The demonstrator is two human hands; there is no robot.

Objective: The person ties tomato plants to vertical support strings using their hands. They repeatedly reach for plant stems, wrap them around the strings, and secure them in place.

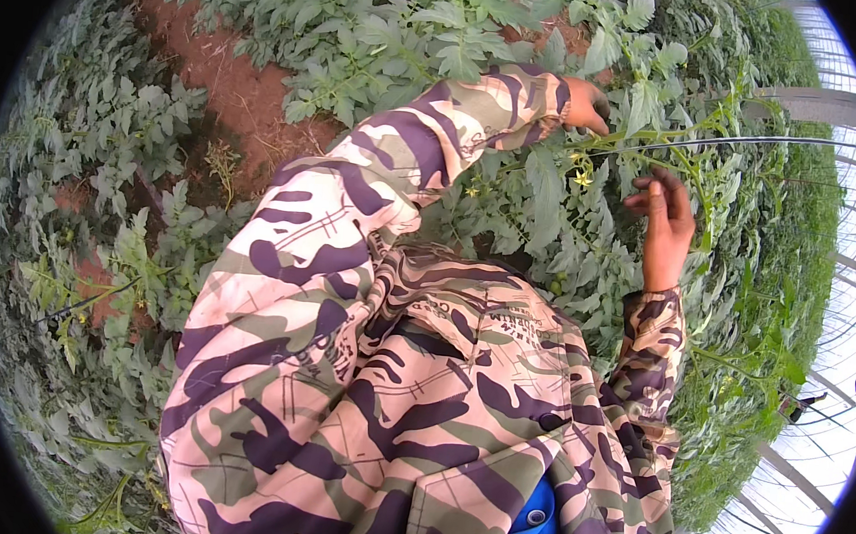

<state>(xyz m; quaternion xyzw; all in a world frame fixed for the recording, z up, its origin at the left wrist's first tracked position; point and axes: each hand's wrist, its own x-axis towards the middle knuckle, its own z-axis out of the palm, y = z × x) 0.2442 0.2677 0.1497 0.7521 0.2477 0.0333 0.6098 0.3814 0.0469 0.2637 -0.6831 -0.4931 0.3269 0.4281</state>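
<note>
My left hand (586, 108), in a camouflage sleeve, is curled at a green tomato stem (634, 138) with the fingers closed on it; part of the grip is hidden. A thin dark string (749, 139) runs from near this hand out to the right. Just below hang yellow tomato flowers (582, 176). My right hand (668, 223) is raised among the leaves, lower and to the right. Its fingers are bent and apart, with nothing seen in them. A side shoot (692, 166) of the plant stands close above its fingertips.
Leafy tomato plants (385, 33) surround me on all sides. Reddish bare soil (253, 106) shows between rows at the upper left. Another string (90, 303) crosses plants at the left. Greenhouse roof bars (793, 475) and pale covering are along the right edge.
</note>
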